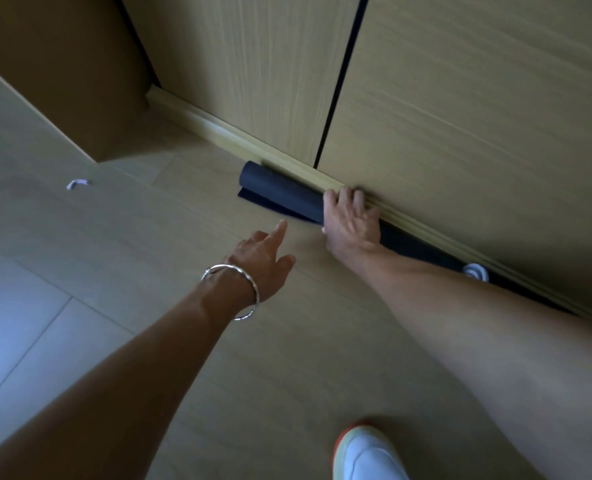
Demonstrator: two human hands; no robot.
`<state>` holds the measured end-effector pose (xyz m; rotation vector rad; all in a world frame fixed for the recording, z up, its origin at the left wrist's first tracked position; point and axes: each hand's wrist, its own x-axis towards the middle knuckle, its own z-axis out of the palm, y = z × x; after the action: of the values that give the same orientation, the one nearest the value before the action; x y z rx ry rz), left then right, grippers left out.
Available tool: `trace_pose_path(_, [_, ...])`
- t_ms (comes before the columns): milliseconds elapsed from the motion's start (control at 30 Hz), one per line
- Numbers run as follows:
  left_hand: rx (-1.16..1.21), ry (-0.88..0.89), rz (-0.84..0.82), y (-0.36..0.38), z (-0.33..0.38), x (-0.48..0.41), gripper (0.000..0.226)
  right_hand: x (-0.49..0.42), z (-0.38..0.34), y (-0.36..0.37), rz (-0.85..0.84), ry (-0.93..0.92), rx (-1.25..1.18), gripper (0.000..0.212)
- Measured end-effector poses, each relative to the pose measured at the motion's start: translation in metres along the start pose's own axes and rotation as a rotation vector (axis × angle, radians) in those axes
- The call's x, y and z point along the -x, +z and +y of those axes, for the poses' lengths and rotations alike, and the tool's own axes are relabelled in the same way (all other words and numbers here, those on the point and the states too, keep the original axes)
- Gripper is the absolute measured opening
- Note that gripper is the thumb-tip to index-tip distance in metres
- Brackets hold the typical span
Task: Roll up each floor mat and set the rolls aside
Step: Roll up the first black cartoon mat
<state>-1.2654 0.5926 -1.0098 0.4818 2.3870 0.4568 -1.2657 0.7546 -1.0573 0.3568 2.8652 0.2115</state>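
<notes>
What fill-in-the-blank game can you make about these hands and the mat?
The silver bangle is on the ____ wrist.
The left hand holds ____.
The right hand grips the rolled mat lying on the ____.
Missing words: left, nothing, floor.

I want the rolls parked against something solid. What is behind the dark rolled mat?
Directly behind the dark rolled mat runs a wooden baseboard below cabinet doors. The right hand covers its middle, and the forearm hides its right stretch.
</notes>
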Motion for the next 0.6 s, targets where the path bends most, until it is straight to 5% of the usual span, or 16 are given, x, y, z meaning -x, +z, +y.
trace_pose_path(133, [-0.023, -0.006, 0.013, 0.002, -0.007, -0.002, 0.068, 0.000, -0.014, -0.012, -0.012, -0.030, 0.083, 0.057])
trace_pose_path(267, [-0.061, -0.095, 0.043, 0.003, -0.046, 0.003, 0.078, 0.002, -0.069, -0.026, 0.021, -0.288, 0.014, 0.061])
trace_pose_path(467, [-0.067, -0.467, 0.062, -0.003, -0.164, 0.055, 0.098, 0.032, -0.191, -0.026, -0.166, -0.705, -0.208, 0.048])
trace_pose_path(600, [0.035, -0.699, 0.067, 0.010, -0.229, 0.103, 0.113, 0.049, -0.254, -0.023, -0.288, -0.846, -0.225, 0.064])
